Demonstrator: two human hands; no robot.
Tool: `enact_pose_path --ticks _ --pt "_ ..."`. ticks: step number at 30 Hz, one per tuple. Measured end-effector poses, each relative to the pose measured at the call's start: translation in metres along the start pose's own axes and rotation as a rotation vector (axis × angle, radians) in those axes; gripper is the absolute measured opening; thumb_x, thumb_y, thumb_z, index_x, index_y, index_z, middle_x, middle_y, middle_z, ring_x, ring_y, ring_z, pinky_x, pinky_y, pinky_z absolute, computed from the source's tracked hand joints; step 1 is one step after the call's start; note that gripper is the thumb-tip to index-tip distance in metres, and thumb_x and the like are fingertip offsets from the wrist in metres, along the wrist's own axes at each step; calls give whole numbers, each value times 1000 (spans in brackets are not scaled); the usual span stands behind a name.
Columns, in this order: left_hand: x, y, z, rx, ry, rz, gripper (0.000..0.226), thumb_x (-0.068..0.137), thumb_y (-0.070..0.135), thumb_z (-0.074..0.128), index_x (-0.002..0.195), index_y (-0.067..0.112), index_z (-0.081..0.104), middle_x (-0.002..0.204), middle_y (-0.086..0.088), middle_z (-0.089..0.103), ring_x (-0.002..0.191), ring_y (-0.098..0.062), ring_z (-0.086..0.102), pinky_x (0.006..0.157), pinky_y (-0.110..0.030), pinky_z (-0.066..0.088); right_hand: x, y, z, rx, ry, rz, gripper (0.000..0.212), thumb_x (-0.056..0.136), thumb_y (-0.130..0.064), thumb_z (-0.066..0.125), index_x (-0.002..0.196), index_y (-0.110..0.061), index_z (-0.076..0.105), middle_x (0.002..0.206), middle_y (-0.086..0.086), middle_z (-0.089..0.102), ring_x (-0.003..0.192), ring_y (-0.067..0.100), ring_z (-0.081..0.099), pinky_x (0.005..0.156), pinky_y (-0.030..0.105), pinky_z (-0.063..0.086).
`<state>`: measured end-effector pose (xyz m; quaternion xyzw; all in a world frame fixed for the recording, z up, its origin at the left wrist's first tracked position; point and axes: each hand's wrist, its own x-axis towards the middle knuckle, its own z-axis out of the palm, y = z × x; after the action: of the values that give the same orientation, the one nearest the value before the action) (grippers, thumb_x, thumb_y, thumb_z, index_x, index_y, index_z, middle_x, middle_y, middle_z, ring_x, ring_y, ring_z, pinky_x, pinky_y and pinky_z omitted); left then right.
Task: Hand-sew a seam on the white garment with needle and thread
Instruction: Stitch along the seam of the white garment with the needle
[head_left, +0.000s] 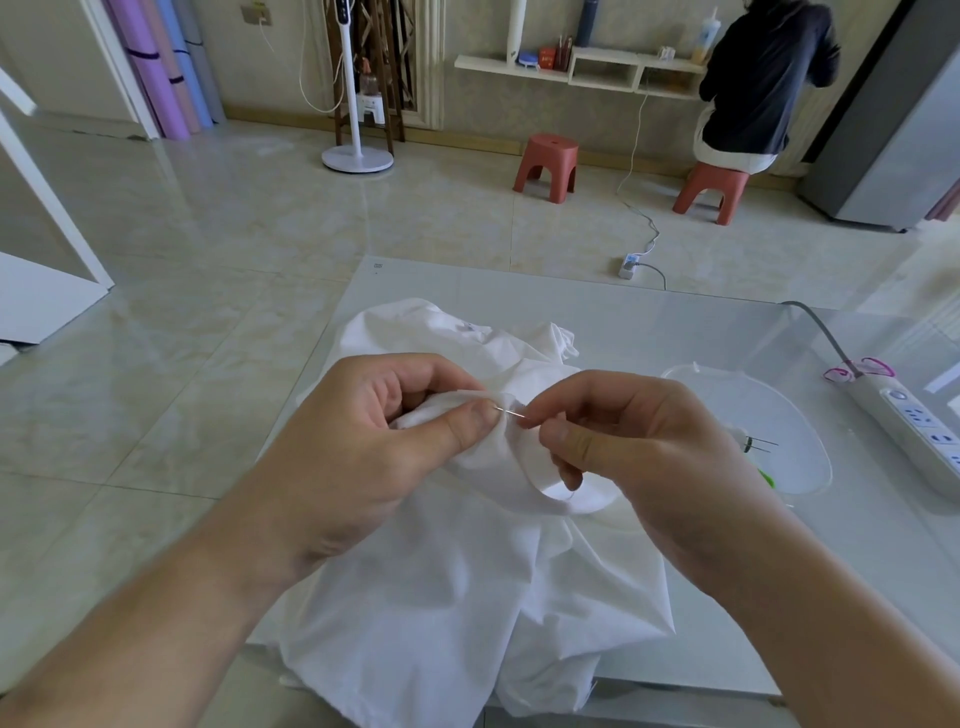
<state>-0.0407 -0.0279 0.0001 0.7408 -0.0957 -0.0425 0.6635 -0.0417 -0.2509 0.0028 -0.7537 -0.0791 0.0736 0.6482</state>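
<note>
Head view: the white garment (457, 597) lies over the near edge of the glass table (675, 322), bare surface beyond it. Left hand (363, 447) pinches a fabric fold; right hand (628, 441) pinches the needle (511, 413) entering it. Right of the hands: a clear plastic lid (779, 415) and power strip (914, 431).

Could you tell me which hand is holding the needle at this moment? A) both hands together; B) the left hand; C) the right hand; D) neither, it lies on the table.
C: the right hand pinches the needle between thumb and fingers, while the left hand grips the folded edge of the white garment.
</note>
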Motion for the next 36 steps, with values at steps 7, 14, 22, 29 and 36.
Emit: enact_pose_path --ticks 7,14,22,29,36 --pt "-1 0 2 -21 -18 -37 16 82 32 78 91 19 83 91 -9 81 86 -19 76 84 -34 58 1 2 8 8 70 -28 5 74 -12 77 77 -14 79 85 30 66 65 26 54 72 36 47" --pt "1 -2 3 -24 -29 -59 15 87 31 84 94 18 83 95 -10 82 93 -27 78 89 -42 59 0 2 10 -15 85 -23 17 87 2 79 83 -15 81 85 26 69 64 27 58 68 38 49" --pt "2 -4 6 4 -44 -93 9 94 22 76 93 18 83 93 -7 82 91 -21 78 87 -36 59 -2 2 16 -132 148 -36 23 85 -2 80 73 -20 77 69 4 69 61 17 60 64 27 49" --pt "4 -8 5 15 0 -138 11 93 29 81 91 18 83 92 -8 82 90 -24 78 87 -42 59 -1 1 18 -179 209 -64 19 89 -7 78 84 -25 82 81 -5 77 77 11 70 75 25 55" --pt "5 -8 8 83 3 -98 13 89 34 85 89 21 83 86 -3 80 83 -18 76 81 -39 56 -3 0 27 -201 159 -237 21 87 -8 83 93 -28 82 90 -7 77 91 17 70 82 40 56"
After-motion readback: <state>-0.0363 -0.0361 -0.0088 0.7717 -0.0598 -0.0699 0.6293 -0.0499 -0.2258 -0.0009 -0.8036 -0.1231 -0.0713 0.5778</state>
